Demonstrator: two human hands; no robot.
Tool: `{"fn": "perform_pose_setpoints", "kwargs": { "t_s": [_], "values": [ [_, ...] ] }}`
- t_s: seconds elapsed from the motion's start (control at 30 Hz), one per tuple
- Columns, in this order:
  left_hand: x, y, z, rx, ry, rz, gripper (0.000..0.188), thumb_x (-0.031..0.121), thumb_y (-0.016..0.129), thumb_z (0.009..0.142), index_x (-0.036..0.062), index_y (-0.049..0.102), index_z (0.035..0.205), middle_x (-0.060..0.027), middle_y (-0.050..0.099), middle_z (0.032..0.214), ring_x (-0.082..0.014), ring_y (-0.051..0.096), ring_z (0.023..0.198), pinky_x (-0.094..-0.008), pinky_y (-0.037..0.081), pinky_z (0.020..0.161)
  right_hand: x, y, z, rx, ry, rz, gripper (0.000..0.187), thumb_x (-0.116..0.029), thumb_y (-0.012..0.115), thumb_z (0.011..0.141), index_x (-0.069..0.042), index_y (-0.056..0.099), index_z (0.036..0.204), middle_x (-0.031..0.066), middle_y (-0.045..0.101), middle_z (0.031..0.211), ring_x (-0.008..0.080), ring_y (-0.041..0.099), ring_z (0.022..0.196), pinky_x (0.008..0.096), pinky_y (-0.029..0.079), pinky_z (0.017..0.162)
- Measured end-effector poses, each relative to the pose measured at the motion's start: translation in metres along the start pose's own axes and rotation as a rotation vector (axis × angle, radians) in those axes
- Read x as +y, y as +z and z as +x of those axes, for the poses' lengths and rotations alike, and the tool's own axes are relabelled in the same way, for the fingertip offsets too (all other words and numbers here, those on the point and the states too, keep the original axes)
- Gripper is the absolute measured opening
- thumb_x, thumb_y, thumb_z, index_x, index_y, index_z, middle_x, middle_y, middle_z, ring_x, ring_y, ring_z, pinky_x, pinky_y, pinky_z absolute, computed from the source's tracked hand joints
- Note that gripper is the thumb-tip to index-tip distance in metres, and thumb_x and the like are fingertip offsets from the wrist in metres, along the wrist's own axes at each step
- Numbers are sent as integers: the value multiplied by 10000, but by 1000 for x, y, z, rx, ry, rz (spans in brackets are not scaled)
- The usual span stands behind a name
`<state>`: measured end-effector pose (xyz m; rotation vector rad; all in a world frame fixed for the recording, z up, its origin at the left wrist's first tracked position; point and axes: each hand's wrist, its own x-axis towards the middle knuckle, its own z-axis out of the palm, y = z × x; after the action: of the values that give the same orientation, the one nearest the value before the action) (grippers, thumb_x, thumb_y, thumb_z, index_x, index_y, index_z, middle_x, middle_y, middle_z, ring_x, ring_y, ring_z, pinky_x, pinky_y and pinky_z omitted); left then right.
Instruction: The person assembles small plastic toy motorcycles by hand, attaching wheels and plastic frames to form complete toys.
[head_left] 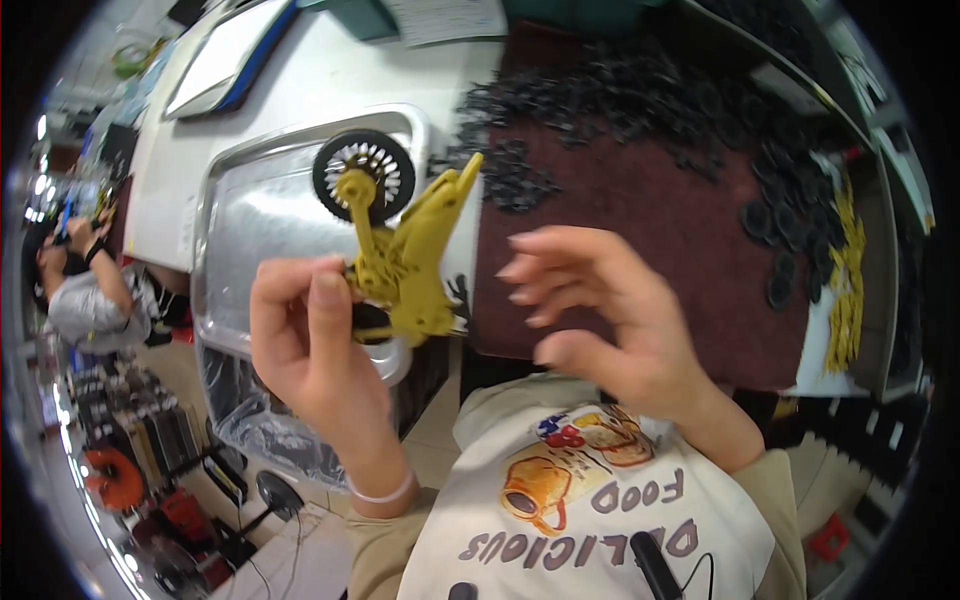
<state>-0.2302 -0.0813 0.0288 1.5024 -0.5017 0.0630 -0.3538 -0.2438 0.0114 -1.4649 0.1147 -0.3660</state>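
Observation:
My left hand (315, 330) pinches a yellow toy motorcycle (415, 260) between thumb and fingers and holds it up over the edge of a metal tray. One black wheel (364, 176) with pale spokes sits at the toy's upper end. A second dark round part shows only partly beside my fingers, and I cannot make out whether it is a wheel. My right hand (600, 310) is apart from the toy, to its right, with fingers loosely bent and spread and nothing between them. It hovers above a dark red mat (640, 220).
Heaps of small black parts (600, 95) and black wheels (790, 220) lie along the mat's far and right sides. Yellow parts (848, 285) line the right edge. The metal tray (225, 240) stands left. A clipboard (230, 60) lies behind it. Another person (95, 300) works far left.

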Motion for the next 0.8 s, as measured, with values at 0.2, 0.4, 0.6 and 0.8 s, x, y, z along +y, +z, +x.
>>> {"fn": "perform_pose_setpoints", "kwargs": {
  "t_s": [0.2,0.4,0.6,0.8],
  "values": [
    [-21,39,-48,50,-86,-373,454,174,736,851,9,468,1177,-79,461,1150,-155,489,969,-281,415,898,-18,-4,-15,20,-15,-26,381,79,624,827,39,567,1202,136,631,1090,177,651,913,286,543,776],
    [-14,40,-41,-361,-472,-665,700,112,862,676,-27,474,1242,-195,440,1341,-249,519,1167,-340,485,940,-24,-19,-30,81,-291,-348,350,111,686,705,14,677,1041,152,672,948,248,679,848,292,549,702],
    [-7,46,-53,-631,-159,-284,481,4,848,642,-37,619,1063,-209,640,1084,-256,634,1023,-330,523,890,-23,-38,-38,99,-268,-372,260,95,735,668,12,713,913,141,669,937,204,676,795,270,539,671],
    [-13,54,-64,-524,-23,-215,495,92,885,636,19,645,1063,-146,671,1020,-223,665,964,-304,552,842,-21,-48,-38,141,-280,-398,209,61,770,662,16,726,861,126,657,803,153,633,678,227,466,570]
  ]
}}
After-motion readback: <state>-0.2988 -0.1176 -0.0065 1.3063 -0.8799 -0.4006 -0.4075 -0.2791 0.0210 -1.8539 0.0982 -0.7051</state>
